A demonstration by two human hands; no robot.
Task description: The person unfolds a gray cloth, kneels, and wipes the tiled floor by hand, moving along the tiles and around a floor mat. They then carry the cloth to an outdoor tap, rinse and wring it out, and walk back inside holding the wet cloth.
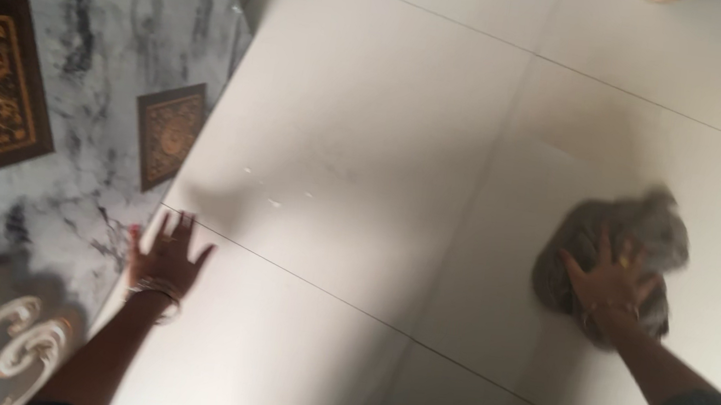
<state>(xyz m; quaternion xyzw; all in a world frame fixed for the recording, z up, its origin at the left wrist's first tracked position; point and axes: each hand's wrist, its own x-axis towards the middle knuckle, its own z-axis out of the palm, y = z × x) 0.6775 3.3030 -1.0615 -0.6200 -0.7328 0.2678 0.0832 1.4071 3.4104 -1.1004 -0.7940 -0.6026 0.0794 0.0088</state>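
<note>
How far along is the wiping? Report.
Done: can't tell; the white tiles look alike throughout. In hand: right hand presses a grey cloth flat on the tiles; left hand lies open beside the marbled panel. Left: small specks midway between the hands.

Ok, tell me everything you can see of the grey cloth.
The grey cloth is a soft, crumpled, fuzzy-looking wad, blurred in the picture. It lies flat against the pale tiled surface, right of a tile joint. The right hand presses on its lower middle with fingers spread. Nothing else touches it.
</note>
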